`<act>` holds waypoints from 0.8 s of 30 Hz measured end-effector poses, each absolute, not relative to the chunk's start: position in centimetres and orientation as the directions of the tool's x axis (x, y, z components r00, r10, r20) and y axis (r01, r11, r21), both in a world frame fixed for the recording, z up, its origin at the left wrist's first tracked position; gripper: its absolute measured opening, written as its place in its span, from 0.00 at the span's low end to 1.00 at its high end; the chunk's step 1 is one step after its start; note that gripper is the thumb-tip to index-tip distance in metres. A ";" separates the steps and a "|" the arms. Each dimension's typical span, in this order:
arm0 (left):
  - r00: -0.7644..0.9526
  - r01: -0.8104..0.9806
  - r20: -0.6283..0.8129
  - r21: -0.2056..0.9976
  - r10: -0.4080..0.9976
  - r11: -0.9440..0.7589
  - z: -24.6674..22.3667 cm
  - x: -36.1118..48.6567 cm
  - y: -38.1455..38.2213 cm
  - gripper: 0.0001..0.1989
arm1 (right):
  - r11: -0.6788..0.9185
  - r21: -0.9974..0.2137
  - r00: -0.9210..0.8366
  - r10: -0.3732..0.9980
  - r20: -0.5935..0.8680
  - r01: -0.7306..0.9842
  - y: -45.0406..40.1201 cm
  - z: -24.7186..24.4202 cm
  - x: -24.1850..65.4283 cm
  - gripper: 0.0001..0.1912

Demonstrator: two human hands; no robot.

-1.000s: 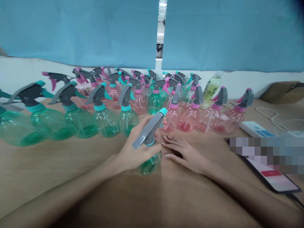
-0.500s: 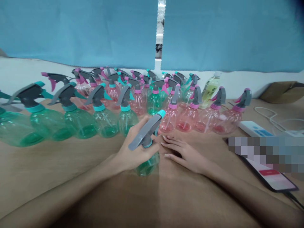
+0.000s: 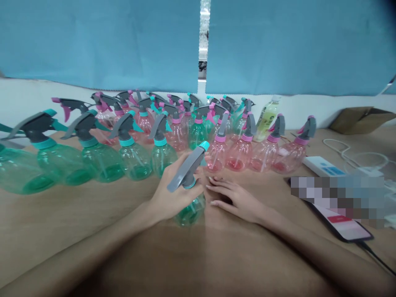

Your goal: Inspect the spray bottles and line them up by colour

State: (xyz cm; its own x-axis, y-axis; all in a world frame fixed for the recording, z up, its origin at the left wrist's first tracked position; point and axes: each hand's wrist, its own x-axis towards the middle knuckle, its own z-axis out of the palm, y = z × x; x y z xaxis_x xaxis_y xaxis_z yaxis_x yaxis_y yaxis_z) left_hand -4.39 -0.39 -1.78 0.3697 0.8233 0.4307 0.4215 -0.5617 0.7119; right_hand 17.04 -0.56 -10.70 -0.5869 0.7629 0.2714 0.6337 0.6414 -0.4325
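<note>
Head cam: blue sheet (image 3: 93,45) across top of frame, white wall (image 3: 24,93) below; brown tabletop (image 3: 62,239) under it all. Far L, a green btl (image 3: 18,171) is cut off by the edge. Mid-L, a row of green btls (image 3: 100,161) w/ grey spray heads; mixed pink/green btls (image 3: 177,134) behind overlap too much to count. Ctr, my L hand (image 3: 173,189) is clamped round the neck of the green spray btl (image 3: 188,212), which is on the tabletop, ctr of frame; palm & fingers hide pt. of it. Silver strip (image 3: 203,45) up top ctr. Just R, my R hand (image 3: 239,202) lies empty on the tabletop, fingers slightly apart; can't tell if tips touch my L hand. Mid-R, pink btls (image 3: 238,154) partly hide a drink btl (image 3: 267,117). Far R: white box (image 3: 323,166), phone (image 3: 355,230) w/ upper pt. pixelated, white cable (image 3: 337,146), brown folded item (image 3: 355,120), contents unclear.
</note>
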 end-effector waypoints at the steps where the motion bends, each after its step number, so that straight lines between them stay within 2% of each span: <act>1: 0.360 0.420 0.438 0.712 0.824 -0.562 -1.9 -4.3 -0.4 0.20 | 0.647 -0.437 -0.591 0.758 0.277 0.625 -0.6 -10.6 17.1 0.26; 9: 0.346 0.374 0.404 0.769 0.847 -0.519 -2.0 -4.4 -0.8 0.23 | 0.638 -0.541 -0.555 0.761 0.336 0.547 -2.6 -7.8 15.6 0.40; 14: 0.338 0.314 0.430 0.787 0.837 -0.531 -2.0 -4.2 -1.1 0.22 | 0.607 -0.612 -0.483 0.788 0.382 0.507 -4.5 -6.6 13.5 0.45; 19: 0.322 0.272 0.429 0.812 0.844 -0.517 -2.3 -4.1 -1.4 0.24 | 0.534 -0.657 -0.362 0.845 0.393 0.532 -5.4 -6.3 11.3 0.42; 24: 0.364 0.285 0.427 0.795 0.828 -0.536 -1.5 -4.9 -2.1 0.35 | 0.521 -0.607 -0.299 0.850 0.433 0.601 -5.5 -5.7 9.3 0.37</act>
State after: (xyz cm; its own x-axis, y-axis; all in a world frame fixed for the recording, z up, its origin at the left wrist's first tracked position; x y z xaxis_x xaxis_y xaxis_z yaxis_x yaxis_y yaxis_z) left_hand -4.89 -2.10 -1.46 0.3644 0.8275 0.4271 0.2854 -0.5358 0.7946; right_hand 9.28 -5.46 -5.73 -0.2991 0.8501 0.4334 0.6008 0.5207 -0.6066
